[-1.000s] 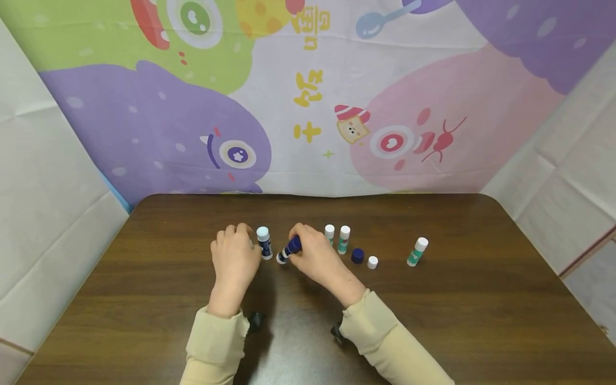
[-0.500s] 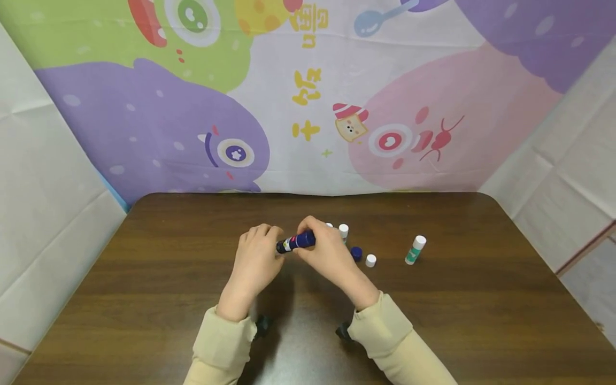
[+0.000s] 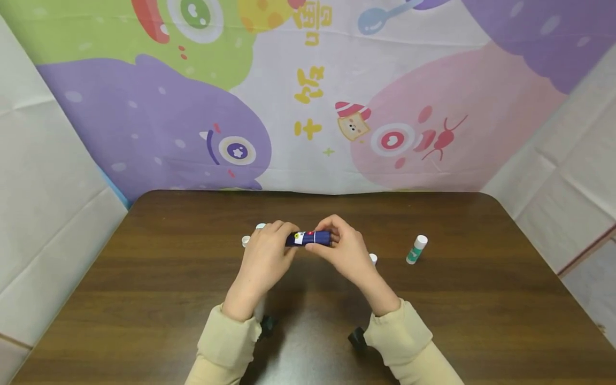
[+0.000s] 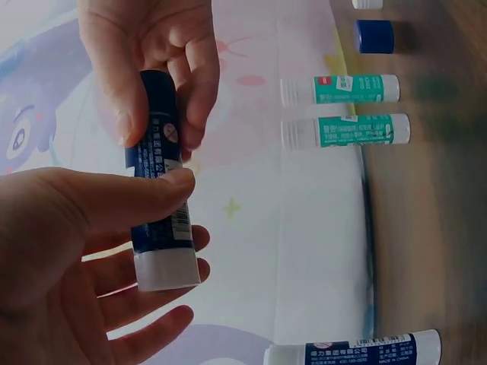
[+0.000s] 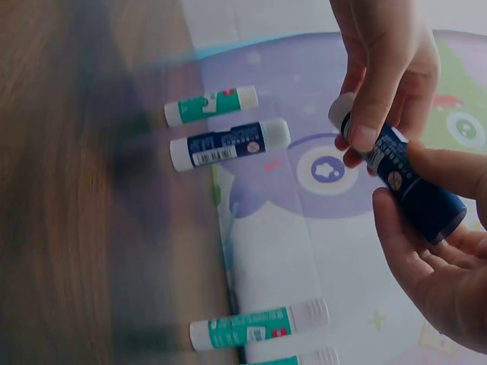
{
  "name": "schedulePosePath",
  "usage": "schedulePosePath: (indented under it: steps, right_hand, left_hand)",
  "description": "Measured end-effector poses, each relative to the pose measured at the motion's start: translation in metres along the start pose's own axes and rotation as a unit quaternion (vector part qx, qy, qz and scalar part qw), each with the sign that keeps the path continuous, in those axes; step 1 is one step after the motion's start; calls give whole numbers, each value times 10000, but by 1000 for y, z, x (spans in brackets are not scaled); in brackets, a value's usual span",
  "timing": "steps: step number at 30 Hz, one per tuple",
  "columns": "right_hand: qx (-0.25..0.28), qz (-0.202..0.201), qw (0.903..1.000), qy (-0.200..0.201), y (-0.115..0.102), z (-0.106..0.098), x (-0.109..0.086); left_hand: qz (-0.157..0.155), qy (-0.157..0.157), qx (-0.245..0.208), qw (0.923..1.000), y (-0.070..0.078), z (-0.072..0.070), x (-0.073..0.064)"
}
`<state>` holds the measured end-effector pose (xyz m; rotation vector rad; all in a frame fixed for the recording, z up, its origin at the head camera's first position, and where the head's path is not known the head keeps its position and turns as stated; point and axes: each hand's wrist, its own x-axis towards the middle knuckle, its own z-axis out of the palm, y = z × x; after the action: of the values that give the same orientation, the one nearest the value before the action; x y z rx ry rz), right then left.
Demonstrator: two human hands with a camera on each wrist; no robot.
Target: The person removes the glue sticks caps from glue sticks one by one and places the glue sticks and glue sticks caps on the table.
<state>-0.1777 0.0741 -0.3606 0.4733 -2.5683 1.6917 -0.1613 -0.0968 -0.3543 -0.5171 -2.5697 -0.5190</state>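
Note:
A dark blue glue stick [image 3: 310, 238] with a white base lies nearly level between both hands, above the table. My left hand [image 3: 266, 255] grips its lower body, thumb across the label near the white base [image 4: 166, 270]. The right hand [image 3: 347, 251] holds the other end, thumb and fingers around the dark blue cap [image 5: 432, 209]. The cap sits on the stick. Behind the left hand, a second blue glue stick [image 5: 228, 144] and a green glue stick [image 5: 213, 105] stand on the table, mostly hidden in the head view.
Two green glue sticks [image 4: 350, 131] stand near a loose blue cap [image 4: 374, 36], hidden behind the right hand in the head view. A small white cap [image 3: 373, 259] lies beside that hand. Farther right stands a white-capped green glue stick [image 3: 416, 249]. A printed cloth [image 3: 308, 160] hangs behind the table [image 3: 159, 299].
The right hand has lifted the blue glue stick and moved it right, turning it level. The left hand has left the standing sticks, moved right and taken hold of the lower end.

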Motion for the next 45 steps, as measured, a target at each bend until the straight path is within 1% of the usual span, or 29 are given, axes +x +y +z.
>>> schedulePosePath:
  steps: [3, 6, 9, 12, 16, 21, 31, 35, 40, 45]
  right_hand:
    - [312, -153, 9994, -54, 3, -3, -2]
    - [536, -260, 9982, -107, 4, -3, -3]
    - [588, -348, 9975, -177, 3, -3, -4]
    - [535, -416, 9975, -199, 4, -5, -2]
    - [491, -398, 9978, -200, 4, -7, -2]
    - [296, -461, 9981, -288, 3, -10, -2]
    - [-161, -700, 9948, -727, 3, -16, -3]
    - [-243, -739, 9935, -831, 4, -16, -2]
    - [-221, -727, 9928, -930, 5, -17, -2]
    - [-108, -711, 9944, -775, 5, -17, -2]
  left_hand:
    - [120, 10, 8, 9999, 3, -1, 0]
    - [368, 60, -109, 9992, 5, -1, 0]
    - [612, 150, -251, 9977, 5, -1, 1]
    - [716, 205, -325, 9967, 4, -2, 2]
    - [716, 144, -351, 9967, 3, -2, 2]
    - [691, 53, -371, 9969, 2, -3, 3]
    - [538, -341, -358, 9973, 2, -5, 2]
    - [531, -382, -362, 9972, 1, -5, 2]
    - [554, -438, -355, 9969, 1, -6, 2]
    - [628, -372, -290, 9969, 3, -7, 2]
